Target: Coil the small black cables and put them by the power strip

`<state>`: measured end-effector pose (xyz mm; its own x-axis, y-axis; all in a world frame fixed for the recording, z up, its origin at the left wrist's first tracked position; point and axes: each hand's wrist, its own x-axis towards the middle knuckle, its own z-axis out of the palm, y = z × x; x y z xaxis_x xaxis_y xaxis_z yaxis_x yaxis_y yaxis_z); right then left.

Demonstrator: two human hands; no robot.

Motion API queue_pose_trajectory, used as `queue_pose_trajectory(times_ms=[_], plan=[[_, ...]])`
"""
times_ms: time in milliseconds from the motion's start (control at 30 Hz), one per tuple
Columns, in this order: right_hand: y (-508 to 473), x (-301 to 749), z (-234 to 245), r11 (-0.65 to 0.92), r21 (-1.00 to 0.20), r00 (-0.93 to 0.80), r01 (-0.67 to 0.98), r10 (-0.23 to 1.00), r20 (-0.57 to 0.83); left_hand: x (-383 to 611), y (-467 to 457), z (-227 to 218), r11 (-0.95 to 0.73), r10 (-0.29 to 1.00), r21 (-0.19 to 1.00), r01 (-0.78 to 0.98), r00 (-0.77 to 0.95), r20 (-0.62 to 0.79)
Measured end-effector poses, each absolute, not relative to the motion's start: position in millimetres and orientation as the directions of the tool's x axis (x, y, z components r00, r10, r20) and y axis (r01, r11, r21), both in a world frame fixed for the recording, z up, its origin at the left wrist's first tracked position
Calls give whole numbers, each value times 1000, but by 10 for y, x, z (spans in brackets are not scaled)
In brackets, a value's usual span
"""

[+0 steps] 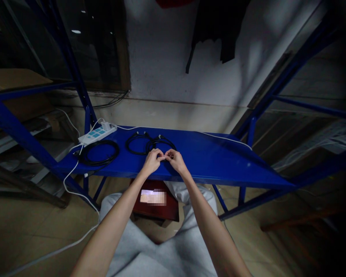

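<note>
Three coiled black cables (138,144) lie on one blue shelf (219,157); both hands pinch one.

Both hands hide the near loop of the black cable (160,143).

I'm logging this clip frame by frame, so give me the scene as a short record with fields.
surface: blue metal shelf
left hand: fingers bent on a black cable coil, fingertips meeting the other hand
right hand: pinching the same coil
second coil: lies just left of it
larger coil: at the shelf's left end
power strip: white, behind the larger coil
white cord: hangs off the shelf to the floor
</note>
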<state>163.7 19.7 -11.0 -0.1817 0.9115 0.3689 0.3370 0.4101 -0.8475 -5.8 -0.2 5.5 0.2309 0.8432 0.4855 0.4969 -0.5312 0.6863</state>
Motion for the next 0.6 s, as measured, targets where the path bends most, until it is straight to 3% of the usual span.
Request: queue_pose_trajectory(times_ms=[333,600], plan=[[147,1681,-27,469,-799,-249,377,882,401,-51,-16,69,-566,816,671,479,211,538],[100,1663,1,505,-763,-310,404,860,405,-65,9,57,-510,852,716,477,168,495]])
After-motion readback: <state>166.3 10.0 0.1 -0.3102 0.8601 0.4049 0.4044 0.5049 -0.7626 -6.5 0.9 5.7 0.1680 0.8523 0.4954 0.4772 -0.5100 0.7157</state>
